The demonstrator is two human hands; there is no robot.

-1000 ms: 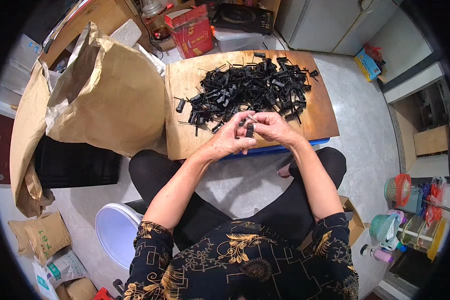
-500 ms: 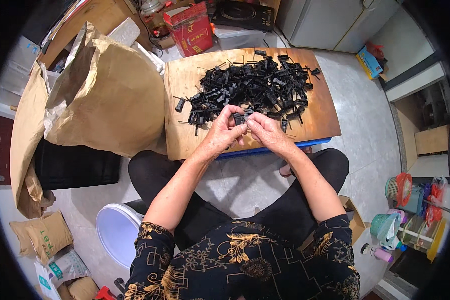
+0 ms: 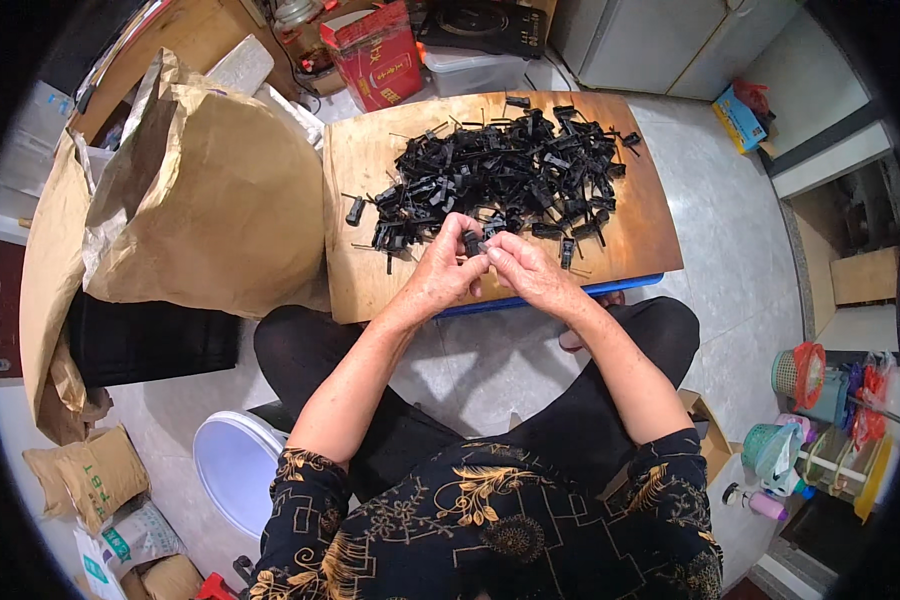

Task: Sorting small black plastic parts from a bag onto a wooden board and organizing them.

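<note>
Head view: 2 bare hands meet over the near edge of a wooden surface (image 3: 355,285), between the wearer's spread knees.
Left hand (image 3: 442,268): fingers curled and grasping 1 black piece (image 3: 473,242), with the thumb below it.
Right hand (image 3: 532,272): thumb and index finger pinched together on the right end of that same piece; the finer detail there is too small to tell.
Held piece: just above the near side of the pile, between the 2 hands, partly hidden by the fingers.
Pile (image 3: 510,170): many black plastic pieces, a number of them with thin rods jutting out, heaped across the middle and far part of the surface.
Stray piece (image 3: 355,210): black, lying on bare wood just left of the pile.
Blue edge (image 3: 625,287): showing under the near right side of the surface.
Paper sack (image 3: 215,200): large, brown, open-topped, standing beside the surface on the left, with a black box (image 3: 155,340) near its base.
Bucket (image 3: 235,470): white, on the floor near the wearer's left knee.
Far side: a red carton (image 3: 375,60) and a clear plastic container (image 3: 475,75), with a flat black cooker (image 3: 480,25) above the container.
Right side: a blue box (image 3: 740,122) on the floor, well apart from the surface.
Sleeves (image 3: 300,500): black with gold patterning, ending near the elbows.
</note>
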